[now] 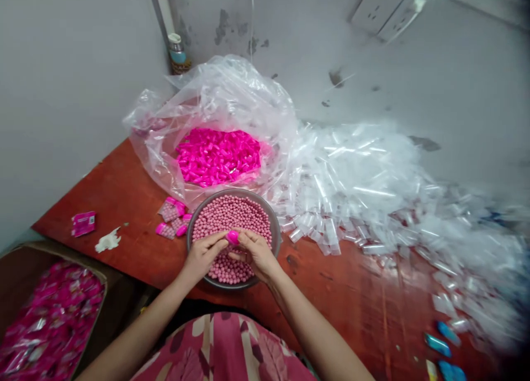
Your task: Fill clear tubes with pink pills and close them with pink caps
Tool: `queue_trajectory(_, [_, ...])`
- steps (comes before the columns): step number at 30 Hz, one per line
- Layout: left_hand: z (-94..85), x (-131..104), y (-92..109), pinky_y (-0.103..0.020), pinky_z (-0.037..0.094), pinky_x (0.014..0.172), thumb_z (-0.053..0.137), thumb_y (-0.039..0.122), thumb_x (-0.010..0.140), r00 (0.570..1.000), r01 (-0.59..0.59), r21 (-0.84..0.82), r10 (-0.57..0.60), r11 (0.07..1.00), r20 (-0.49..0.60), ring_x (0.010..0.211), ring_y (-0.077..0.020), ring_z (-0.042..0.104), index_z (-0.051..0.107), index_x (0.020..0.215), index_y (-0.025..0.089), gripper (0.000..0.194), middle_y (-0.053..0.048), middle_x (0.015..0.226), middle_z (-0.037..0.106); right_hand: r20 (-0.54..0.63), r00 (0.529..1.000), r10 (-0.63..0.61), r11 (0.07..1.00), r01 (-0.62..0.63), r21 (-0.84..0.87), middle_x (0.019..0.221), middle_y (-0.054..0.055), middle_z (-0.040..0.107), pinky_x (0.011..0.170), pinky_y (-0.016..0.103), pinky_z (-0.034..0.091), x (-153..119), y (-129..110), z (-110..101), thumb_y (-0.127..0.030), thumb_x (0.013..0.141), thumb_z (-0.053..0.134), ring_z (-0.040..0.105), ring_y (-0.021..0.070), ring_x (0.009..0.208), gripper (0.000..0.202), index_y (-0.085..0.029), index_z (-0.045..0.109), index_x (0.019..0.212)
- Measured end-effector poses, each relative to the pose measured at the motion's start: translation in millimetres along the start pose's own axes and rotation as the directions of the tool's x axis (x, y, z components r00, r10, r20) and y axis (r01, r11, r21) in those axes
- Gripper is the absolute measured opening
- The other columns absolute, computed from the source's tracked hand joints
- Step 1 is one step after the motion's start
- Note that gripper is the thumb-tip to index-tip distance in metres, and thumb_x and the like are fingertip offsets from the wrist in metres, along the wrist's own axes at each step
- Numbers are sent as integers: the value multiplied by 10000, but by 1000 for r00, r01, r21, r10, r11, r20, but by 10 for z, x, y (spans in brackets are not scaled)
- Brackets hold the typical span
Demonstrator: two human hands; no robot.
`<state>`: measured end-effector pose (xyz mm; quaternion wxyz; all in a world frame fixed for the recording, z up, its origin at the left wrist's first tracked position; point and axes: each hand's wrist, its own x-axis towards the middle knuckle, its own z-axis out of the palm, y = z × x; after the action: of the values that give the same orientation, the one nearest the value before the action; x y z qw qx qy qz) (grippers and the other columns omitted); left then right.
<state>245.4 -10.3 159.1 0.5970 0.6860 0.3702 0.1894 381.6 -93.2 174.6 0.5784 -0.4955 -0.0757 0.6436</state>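
Note:
Over a dark bowl (275,226) full of small pink beads (232,212), my two hands meet around a bright pink cap (232,237). My left hand (206,254) pinches it from one side, and my right hand (257,255) grips it from the other. Whether a clear container sits under the cap is hidden by my fingers. Several small clear containers (169,211) with pink caps and beads inside lie just left of the bowl. Behind it, an opened plastic bag (232,94) holds a heap of loose pink caps (219,157).
Clear empty containers (351,176) are heaped across the table's right side. A pink packet (83,224) and a white scrap (108,241) lie at left. Below stands a box of pink packets (53,315). Blue pieces (439,345) sit at lower right; a bottle (178,54) stands by the wall.

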Motion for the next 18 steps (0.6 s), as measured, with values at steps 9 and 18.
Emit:
queue_trajectory(9, [-764,41,-518,-370,409,893,499,425,748,794,303,228,-113,925,-597,992,-239,563,590,1075,179,420,-69,1072,624,-684,546,-483,667,-276,-692,1014,169,584,777,373,410,-77,15,-1612,-561,700,422,545,261,939,562,-108,513,1021])
queue_trajectory(18, [-465,76,-248,-358,403,901,470,427,769,885,203,260,-64,944,-461,996,-208,560,561,1104,180,426,-67,1071,624,-798,463,-385,670,-455,-587,1001,235,583,723,411,387,202,238,-2102,-523,536,592,551,337,912,684,-101,498,1066])
